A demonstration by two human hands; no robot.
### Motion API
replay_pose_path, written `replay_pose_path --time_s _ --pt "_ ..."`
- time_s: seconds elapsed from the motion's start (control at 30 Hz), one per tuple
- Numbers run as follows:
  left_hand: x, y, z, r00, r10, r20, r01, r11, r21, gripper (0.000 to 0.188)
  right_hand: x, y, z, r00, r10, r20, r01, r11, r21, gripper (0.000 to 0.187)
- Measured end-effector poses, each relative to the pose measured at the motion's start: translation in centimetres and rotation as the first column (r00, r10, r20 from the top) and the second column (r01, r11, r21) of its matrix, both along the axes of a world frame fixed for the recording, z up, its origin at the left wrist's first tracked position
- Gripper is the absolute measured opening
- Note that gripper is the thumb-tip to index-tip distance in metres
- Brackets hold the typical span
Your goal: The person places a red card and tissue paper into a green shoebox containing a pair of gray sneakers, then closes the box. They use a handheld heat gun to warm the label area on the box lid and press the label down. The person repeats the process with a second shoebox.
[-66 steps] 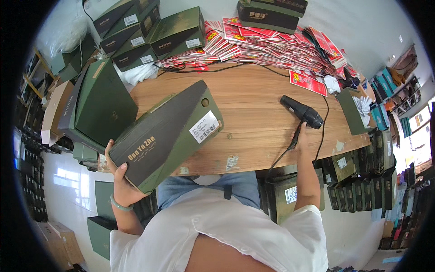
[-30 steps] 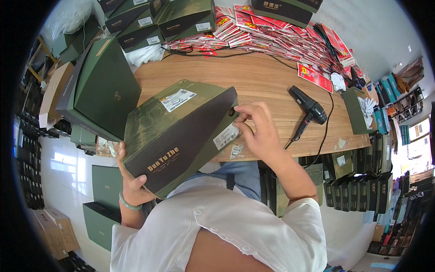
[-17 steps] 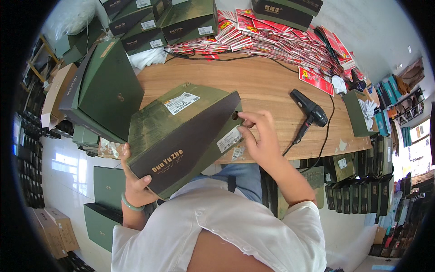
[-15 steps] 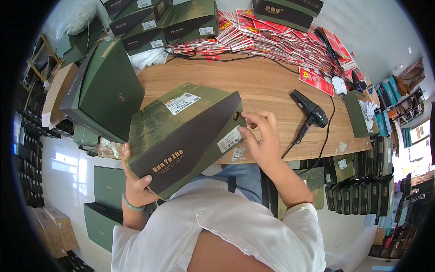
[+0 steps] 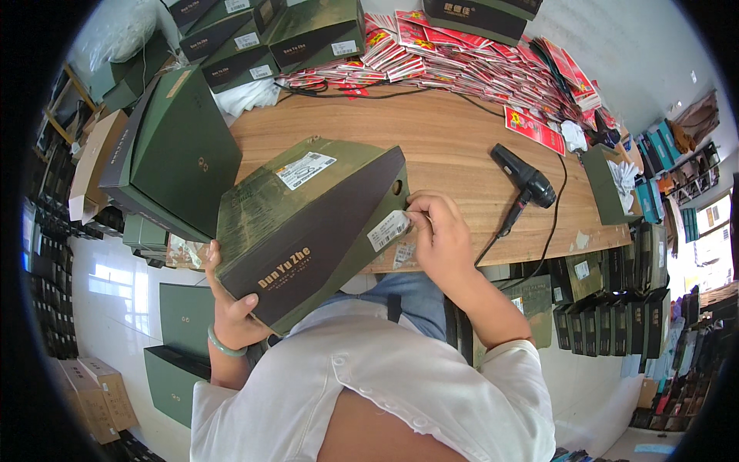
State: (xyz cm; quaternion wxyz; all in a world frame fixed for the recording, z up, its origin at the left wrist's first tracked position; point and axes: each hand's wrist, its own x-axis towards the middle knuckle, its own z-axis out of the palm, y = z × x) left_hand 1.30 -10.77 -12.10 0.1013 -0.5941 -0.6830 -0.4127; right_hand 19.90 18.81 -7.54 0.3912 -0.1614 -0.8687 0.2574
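A green and dark brown shoebox is tilted up at the table's near edge, in front of my body. My left hand grips its lower left corner, thumb on the dark side and fingers round the end. On the box's top sits a white shipping label. Near the right end of the facing side, below a round hole, is a white barcode sticker. My right hand pinches that sticker's upper right corner between thumb and forefinger. Whether the corner has lifted is hard to see.
A black hair dryer lies on the wooden table, its cord trailing off the edge. Red printed cards are heaped at the back. Another green box leans at left; more boxes are stacked behind it.
My right hand's fingers have shifted from beside the round hole down to the barcode sticker's corner and closed there. The left hand keeps its grip on the shoebox.
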Motion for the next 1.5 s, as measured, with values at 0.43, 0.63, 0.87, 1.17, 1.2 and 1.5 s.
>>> replay_pose_path --time_s 0.43,0.63,0.87,1.17,1.2,1.5 --pt "0.2 1.0 0.6 0.999 0.019 -0.029 -0.015 0.993 0.114 0.092 1.5 0.9 1.0 0.974 0.190 -0.124 -0.227 0.795 -0.562 0.025" --pt "0.2 1.3 0.8 0.999 0.029 -0.040 -0.023 0.989 0.144 0.102 2.0 1.2 0.4 0.985 0.130 0.118 -0.119 0.989 -0.093 0.029" --pt "-0.4 0.2 0.6 0.985 0.119 -0.128 -0.123 0.992 -0.019 0.102 1.6 1.2 0.2 0.988 0.087 0.125 -0.080 0.995 -0.060 0.016" --pt "0.4 1.4 1.4 0.994 0.024 -0.110 -0.014 0.995 0.097 0.095 2.4 1.6 2.9 0.921 0.223 0.320 -0.106 0.933 -0.344 0.013" --pt "0.3 1.1 0.8 0.998 0.020 -0.065 -0.014 0.995 0.096 0.094 2.4 1.8 2.9 0.921 0.247 0.300 -0.122 0.917 -0.378 0.012" --pt "-0.1 0.9 -0.2 0.998 0.019 -0.052 -0.012 0.990 0.139 0.103 2.7 2.7 3.3 0.874 0.352 0.336 -0.087 0.792 -0.604 0.013"
